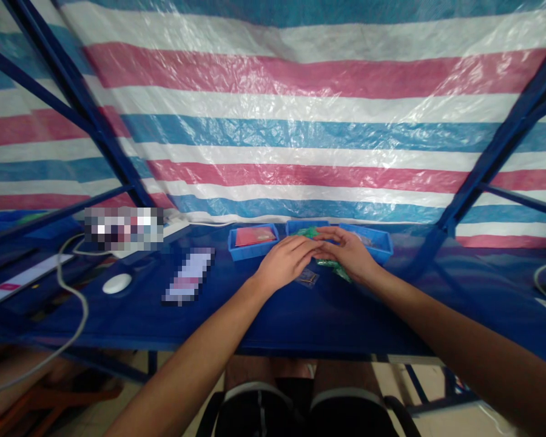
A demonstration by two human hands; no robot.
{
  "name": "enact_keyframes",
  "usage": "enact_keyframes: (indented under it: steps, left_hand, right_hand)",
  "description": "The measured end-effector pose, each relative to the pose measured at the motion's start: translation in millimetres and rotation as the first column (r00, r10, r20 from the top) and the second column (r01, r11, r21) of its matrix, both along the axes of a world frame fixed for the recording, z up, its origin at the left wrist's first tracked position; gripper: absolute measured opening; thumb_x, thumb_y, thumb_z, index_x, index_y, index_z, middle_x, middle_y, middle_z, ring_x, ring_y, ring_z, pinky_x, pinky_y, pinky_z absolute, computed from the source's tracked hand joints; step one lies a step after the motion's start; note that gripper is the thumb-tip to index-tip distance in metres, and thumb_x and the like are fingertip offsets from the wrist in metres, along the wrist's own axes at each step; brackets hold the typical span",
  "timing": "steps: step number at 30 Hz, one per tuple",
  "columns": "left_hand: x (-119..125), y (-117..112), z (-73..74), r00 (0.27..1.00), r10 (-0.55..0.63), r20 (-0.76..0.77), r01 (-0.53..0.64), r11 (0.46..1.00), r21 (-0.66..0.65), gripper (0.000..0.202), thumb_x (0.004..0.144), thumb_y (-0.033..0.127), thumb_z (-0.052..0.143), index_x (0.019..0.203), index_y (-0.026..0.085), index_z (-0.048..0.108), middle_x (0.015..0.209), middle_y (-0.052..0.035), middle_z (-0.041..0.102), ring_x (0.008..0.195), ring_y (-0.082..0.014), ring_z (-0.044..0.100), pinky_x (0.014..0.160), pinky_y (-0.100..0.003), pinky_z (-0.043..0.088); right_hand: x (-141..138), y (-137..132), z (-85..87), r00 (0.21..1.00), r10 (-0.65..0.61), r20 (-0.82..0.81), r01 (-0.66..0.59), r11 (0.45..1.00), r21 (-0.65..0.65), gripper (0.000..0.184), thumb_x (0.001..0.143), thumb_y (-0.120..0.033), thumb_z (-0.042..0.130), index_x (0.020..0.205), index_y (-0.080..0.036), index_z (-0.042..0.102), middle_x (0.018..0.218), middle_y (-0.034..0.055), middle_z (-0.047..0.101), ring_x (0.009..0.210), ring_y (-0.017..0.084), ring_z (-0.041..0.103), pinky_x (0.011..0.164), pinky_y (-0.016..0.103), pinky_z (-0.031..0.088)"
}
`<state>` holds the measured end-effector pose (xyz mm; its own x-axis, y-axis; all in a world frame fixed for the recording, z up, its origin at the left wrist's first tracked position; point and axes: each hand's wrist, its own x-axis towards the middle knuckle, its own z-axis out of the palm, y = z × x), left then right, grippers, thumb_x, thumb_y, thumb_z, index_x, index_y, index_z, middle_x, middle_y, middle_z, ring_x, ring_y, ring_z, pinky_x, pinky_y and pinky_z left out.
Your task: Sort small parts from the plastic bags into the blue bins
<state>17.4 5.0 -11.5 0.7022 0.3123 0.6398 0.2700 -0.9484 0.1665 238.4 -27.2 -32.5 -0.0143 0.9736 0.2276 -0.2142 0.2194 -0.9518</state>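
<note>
My left hand [286, 260] and my right hand [349, 254] meet above the blue table, fingers bent and touching. Crinkled green plastic [339, 268] shows beneath and behind the fingers, and both hands seem closed on it; fingers hide its middle. Just below my left fingertips lies a small clear plastic bag [308, 278] with something thin and brownish in it. Behind the hands stand a left blue bin [253, 252] with red packets [255, 236], a middle blue bin [306, 227] partly covered by the green plastic, and a right blue bin [384, 244] holding clear packets.
To the left lie a blurred-out phone [188, 276], a white mouse [117, 283] and a white cable [82, 309]. Blue metal frame bars [495, 142] rise at both sides before a striped plastic sheet [300, 79]. Another person's leg [13, 370] shows at lower left.
</note>
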Motion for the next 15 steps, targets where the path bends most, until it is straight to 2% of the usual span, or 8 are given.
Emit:
enact_keyframes:
  steps: [2, 5, 7, 9, 11, 15]
  left_hand:
    - [0.2, -0.5, -0.4, 0.998, 0.012, 0.063, -0.011, 1.000, -0.021, 0.035, 0.110, 0.025, 0.051, 0.142, 0.026, 0.064, 0.130, -0.0105, 0.073, 0.123, -0.0250, 0.070, 0.110, -0.044, 0.057]
    - [0.9, -0.3, -0.8, 0.982, 0.039, 0.186, -0.029, 0.998, -0.056, 0.033, 0.110, 0.027, 0.054, 0.141, 0.023, 0.063, 0.127, -0.0112, 0.074, 0.118, -0.0238, 0.072, 0.107, -0.042, 0.059]
    - [1.1, 0.3, -0.5, 0.969, 0.066, 0.238, -0.048, 0.996, -0.080, 0.033, 0.109, 0.029, 0.057, 0.141, 0.022, 0.062, 0.122, -0.0107, 0.076, 0.114, -0.0234, 0.073, 0.104, -0.041, 0.060]
    - [1.1, 0.9, 0.3, 0.965, 0.085, 0.250, -0.061, 0.993, -0.101, 0.033, 0.108, 0.030, 0.058, 0.140, 0.022, 0.063, 0.118, -0.0103, 0.076, 0.110, -0.0232, 0.074, 0.102, -0.041, 0.060]
    - [0.8, 1.4, 1.6, 0.970, 0.073, 0.231, -0.049, 0.993, -0.110, 0.029, 0.109, 0.029, 0.057, 0.134, 0.022, 0.066, 0.116, -0.0105, 0.076, 0.110, -0.0232, 0.073, 0.102, -0.041, 0.060]
    - [0.1, 2.7, 2.3, 0.988, 0.006, 0.154, 0.011, 0.994, -0.109, 0.027, 0.108, 0.025, 0.056, 0.130, 0.022, 0.071, 0.128, -0.0124, 0.071, 0.122, -0.0243, 0.069, 0.110, -0.042, 0.057]
  right_hand:
    - [-1.5, -1.6, 3.5, 1.000, 0.018, 0.020, -0.017, 0.999, -0.031, 0.037, 0.083, -0.048, 0.090, 0.108, -0.023, 0.076, 0.100, 0.0063, 0.081, 0.086, 0.022, 0.081, 0.088, 0.041, 0.069]
    - [-3.6, -4.9, 7.8, 0.994, 0.064, 0.087, -0.061, 0.998, -0.035, 0.039, 0.086, -0.054, 0.086, 0.106, -0.022, 0.078, 0.101, 0.0078, 0.082, 0.083, 0.021, 0.079, 0.074, 0.033, 0.068]
    - [-4.3, -6.3, 8.4, 0.985, 0.077, 0.153, -0.077, 0.997, -0.004, 0.041, 0.082, -0.052, 0.089, 0.107, -0.022, 0.079, 0.097, 0.0060, 0.081, 0.073, 0.018, 0.075, 0.056, 0.026, 0.061]
    - [-4.4, -6.0, 6.9, 0.978, 0.064, 0.198, -0.070, 0.997, 0.023, 0.041, 0.079, -0.049, 0.092, 0.107, -0.022, 0.078, 0.087, 0.0030, 0.079, 0.060, 0.014, 0.067, 0.044, 0.021, 0.049]
    - [-3.8, -4.1, 4.1, 0.978, 0.041, 0.203, -0.049, 0.998, 0.035, 0.042, 0.079, -0.048, 0.091, 0.109, -0.022, 0.077, 0.081, 0.0004, 0.076, 0.053, 0.011, 0.061, 0.041, 0.020, 0.042]
    - [-1.5, -0.3, 0.5, 0.985, 0.012, 0.171, -0.015, 1.000, 0.019, 0.047, 0.079, -0.047, 0.091, 0.116, -0.023, 0.073, 0.075, -0.0030, 0.073, 0.049, 0.010, 0.057, 0.040, 0.021, 0.040]
